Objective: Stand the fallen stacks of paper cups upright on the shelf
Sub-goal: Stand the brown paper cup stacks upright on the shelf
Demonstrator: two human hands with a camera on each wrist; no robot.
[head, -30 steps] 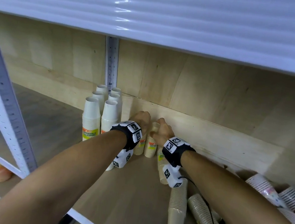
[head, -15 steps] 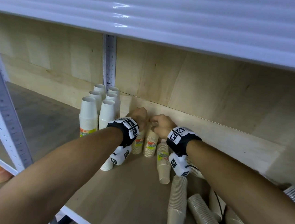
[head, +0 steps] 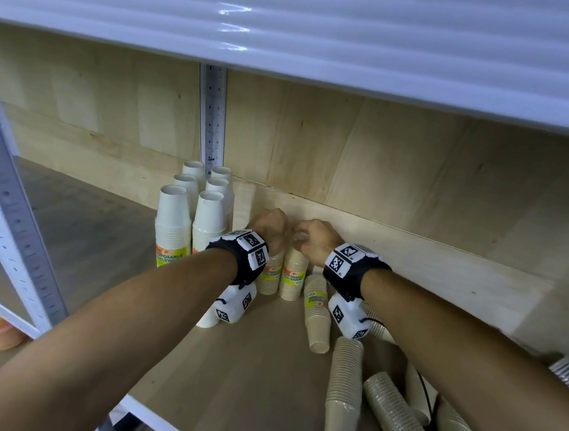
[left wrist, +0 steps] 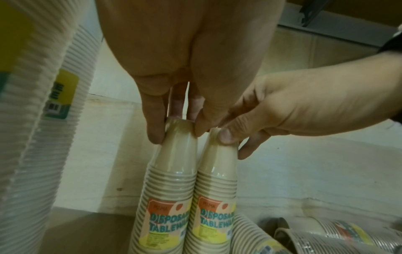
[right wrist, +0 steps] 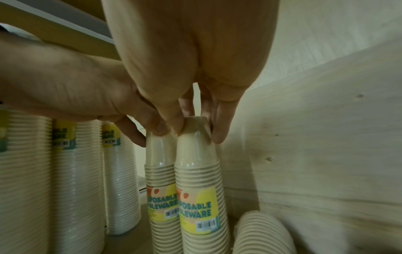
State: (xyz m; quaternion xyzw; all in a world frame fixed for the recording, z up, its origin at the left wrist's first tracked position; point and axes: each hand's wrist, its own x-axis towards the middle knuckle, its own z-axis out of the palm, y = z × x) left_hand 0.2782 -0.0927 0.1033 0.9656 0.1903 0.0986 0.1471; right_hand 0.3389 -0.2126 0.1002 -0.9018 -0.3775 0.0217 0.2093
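Note:
Two beige wrapped cup stacks stand upright side by side, bases up, near the back wall. My left hand (head: 271,229) pinches the top of the left beige stack (head: 269,277) with thumb and fingers, seen close in the left wrist view on the left beige stack (left wrist: 172,189). My right hand (head: 308,239) pinches the top of the right beige stack (head: 293,279), seen close in the right wrist view on the right beige stack (right wrist: 197,189). Several fallen beige stacks (head: 343,395) lie on the shelf board (head: 244,383) under my right forearm, one fallen stack (head: 317,311) just right of the standing pair.
Several white cup stacks (head: 190,214) stand upright just left of my left hand. The wooden back wall (head: 383,175) is close behind, and the white upper shelf (head: 292,27) hangs low overhead. A metal upright (head: 11,212) stands at the left. Striped cups (head: 568,374) lie far right.
Both hands keep hold of the tops of the two beige stacks. My right hand has risen a little, level with the left; the stacks have barely shifted.

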